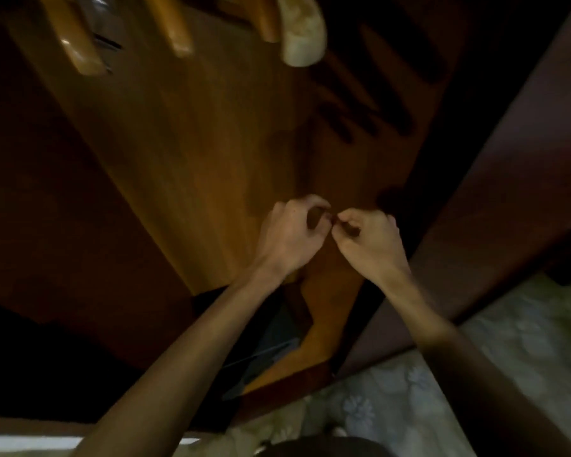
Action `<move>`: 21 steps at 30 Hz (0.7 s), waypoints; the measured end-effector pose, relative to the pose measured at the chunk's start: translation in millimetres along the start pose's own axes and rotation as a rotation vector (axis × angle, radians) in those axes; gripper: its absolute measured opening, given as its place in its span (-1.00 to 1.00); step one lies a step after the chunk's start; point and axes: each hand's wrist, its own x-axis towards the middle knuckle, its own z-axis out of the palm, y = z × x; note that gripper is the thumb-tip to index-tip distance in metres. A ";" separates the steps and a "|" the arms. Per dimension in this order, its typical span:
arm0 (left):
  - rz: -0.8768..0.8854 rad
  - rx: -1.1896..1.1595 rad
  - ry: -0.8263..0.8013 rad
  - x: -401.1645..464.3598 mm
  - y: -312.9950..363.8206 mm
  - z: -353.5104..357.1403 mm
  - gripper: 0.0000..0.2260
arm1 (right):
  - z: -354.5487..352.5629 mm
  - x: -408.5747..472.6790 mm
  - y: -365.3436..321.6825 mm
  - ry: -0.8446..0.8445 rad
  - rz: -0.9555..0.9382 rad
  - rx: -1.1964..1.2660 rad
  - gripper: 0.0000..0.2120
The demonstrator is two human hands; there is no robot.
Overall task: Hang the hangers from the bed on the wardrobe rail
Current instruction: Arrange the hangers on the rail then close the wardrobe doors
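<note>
Several hangers (175, 28) hang in the wardrobe; left hand (290, 235) and right hand (370, 242) curl fingertip-to-fingertip, pinching something unclear.

Glossy amber wooden hangers (70, 37), one padded cream hanger (302, 34), smooth wood wardrobe panel (195, 143), floral-patterned floor (393, 400)

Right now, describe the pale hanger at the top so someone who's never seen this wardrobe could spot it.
Start at the open wooden wardrobe filling the upper picture and look along its top edge, where hanger ends hang down in a row. The cream hanger is the rightmost end, next to the dark shadowed side. It is pale, broad and rounded; its neighbours are slim orange-brown wood.
</note>
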 end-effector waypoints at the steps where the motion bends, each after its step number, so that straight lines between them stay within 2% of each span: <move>1: 0.021 -0.012 -0.054 8.6 3.3 19.1 -0.74 | -5.2 -3.5 17.0 0.015 0.049 -0.027 -0.86; 5: 0.088 0.011 -0.278 36.1 20.3 83.1 -0.57 | -19.9 -20.5 69.4 0.058 0.189 -0.136 -0.74; 9: 0.084 -0.061 -0.412 50.3 32.4 118.6 -0.58 | -22.0 -30.4 92.1 0.040 0.295 -0.178 -0.82; 15: 0.047 -0.182 -0.333 59.4 25.7 138.0 -0.79 | -16.7 -31.1 92.3 0.037 0.316 -0.220 -0.71; 21: 0.030 -0.226 -0.343 58.5 18.3 138.5 -0.72 | -16.2 -31.6 94.9 0.044 0.325 -0.247 -0.67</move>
